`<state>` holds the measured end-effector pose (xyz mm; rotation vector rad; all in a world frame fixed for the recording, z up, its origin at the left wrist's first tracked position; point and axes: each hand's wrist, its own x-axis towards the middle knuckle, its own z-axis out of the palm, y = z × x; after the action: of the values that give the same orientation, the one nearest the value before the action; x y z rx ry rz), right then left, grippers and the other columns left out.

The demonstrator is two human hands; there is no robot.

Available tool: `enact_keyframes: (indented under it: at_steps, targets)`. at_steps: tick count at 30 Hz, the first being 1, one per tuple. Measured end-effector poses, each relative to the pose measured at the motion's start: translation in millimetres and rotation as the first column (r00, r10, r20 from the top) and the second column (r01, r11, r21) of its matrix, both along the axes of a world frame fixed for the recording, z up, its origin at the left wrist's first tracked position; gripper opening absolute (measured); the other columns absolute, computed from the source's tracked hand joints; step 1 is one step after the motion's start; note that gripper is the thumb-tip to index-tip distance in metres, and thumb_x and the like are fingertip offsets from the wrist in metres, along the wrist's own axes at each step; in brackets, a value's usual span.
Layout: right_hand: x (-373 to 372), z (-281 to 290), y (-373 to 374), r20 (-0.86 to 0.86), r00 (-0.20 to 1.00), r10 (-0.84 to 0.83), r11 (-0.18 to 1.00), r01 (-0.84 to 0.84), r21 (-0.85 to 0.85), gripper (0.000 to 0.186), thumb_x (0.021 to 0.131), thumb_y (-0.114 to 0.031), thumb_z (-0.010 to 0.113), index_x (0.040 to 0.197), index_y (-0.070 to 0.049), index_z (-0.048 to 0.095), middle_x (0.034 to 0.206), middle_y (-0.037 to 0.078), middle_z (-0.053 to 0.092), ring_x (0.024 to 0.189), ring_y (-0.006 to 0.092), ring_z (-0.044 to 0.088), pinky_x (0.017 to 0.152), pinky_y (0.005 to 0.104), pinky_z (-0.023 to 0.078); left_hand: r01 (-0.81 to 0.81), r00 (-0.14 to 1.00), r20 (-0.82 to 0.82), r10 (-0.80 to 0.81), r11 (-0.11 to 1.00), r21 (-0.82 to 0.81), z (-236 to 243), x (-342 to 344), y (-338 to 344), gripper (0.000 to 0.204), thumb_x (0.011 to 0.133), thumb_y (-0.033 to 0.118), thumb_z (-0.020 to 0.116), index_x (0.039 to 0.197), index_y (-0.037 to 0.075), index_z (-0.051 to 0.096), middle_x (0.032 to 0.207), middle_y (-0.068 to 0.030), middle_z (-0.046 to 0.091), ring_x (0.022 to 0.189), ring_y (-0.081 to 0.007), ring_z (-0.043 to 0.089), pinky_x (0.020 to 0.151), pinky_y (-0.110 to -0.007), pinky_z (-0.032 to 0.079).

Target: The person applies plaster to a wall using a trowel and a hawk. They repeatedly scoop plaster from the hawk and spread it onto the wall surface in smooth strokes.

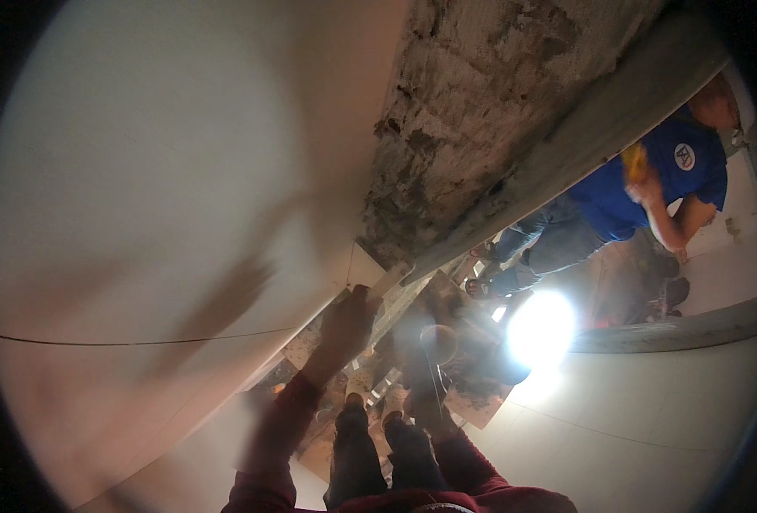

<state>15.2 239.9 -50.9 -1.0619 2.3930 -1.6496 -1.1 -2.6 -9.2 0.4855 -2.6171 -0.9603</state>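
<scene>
Head view: your left hand (350, 323) and right hand (425, 389) are apart below centre, grips unclear; glare from the lamp (541, 330), centre right, could cause a misplaced grasp.

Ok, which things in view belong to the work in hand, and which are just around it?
Apparently in the work:
left hand, near the rough, patchy surface
right hand, blurred, near a round thing; whether it's held, I can't tell

Apparently just around:
bright lamp
co-worker in blue, holding a blurred yellow thing
</scene>
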Motion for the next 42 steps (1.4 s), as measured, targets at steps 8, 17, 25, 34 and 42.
enact_keyframes:
  at_steps: [8,17,25,34,42]
  targets:
    - [-24,78,-60,-0.075,0.996,0.045,0.998,-0.041,0.053,0.039,0.087,-0.030,0.063,0.109,0.002,0.057,0.086,0.019,0.065,0.071,0.0328,0.066,0.062,0.0406,0.052,0.169,0.985,0.046,-0.167,0.985,-0.027,15,-1,-33,0.013,0.095,0.014,0.047,0.094,0.001,0.051,0.090,-0.0199,0.056,0.070,-0.0348,0.063,0.056,-0.049,0.049]
    - [-80,153,-113,-0.051,0.999,-0.004,0.943,0.020,0.331,0.030,0.095,-0.026,0.054,0.112,-0.003,0.047,0.074,0.021,0.062,0.061,0.0415,0.061,0.052,0.0475,0.047,0.114,0.991,0.056,-0.121,0.987,0.117,44,-39,-60,0.022,0.097,0.020,0.046,0.103,-0.001,0.049,0.067,-0.0215,0.061,0.067,-0.0433,0.061,0.060,-0.053,0.048]
    - [-127,175,-115,-0.038,0.999,-0.010,0.929,0.023,0.370,0.031,0.095,-0.030,0.053,0.109,-0.003,0.046,0.075,0.022,0.062,0.064,0.0447,0.061,0.051,0.0513,0.045,0.187,0.982,0.037,-0.188,0.982,0.024,40,-91,-69,0.034,0.091,0.017,0.051,0.119,-0.001,0.046,0.072,-0.0226,0.063,0.068,-0.0426,0.063,0.060,-0.052,0.049]
    - [-140,191,-111,-0.031,0.998,-0.051,0.917,0.059,0.394,0.032,0.096,-0.031,0.052,0.111,-0.003,0.045,0.077,0.025,0.062,0.065,0.0455,0.061,0.051,0.0516,0.046,0.180,0.972,0.145,-0.184,0.983,0.039,69,-104,-65,0.018,0.094,0.021,0.048,0.098,0.003,0.048,0.071,-0.0236,0.062,0.069,-0.0448,0.061,0.059,-0.054,0.047]
    - [-134,198,-115,-0.141,0.987,-0.077,0.947,0.117,0.298,0.034,0.097,-0.033,0.050,0.110,-0.002,0.045,0.070,0.025,0.060,0.062,0.0457,0.060,0.050,0.0513,0.045,0.251,0.965,0.103,-0.239,0.960,-0.124,96,-103,-66,0.028,0.100,0.030,0.042,0.101,0.003,0.050,0.075,-0.0223,0.063,0.072,-0.0432,0.062,0.063,-0.053,0.049]
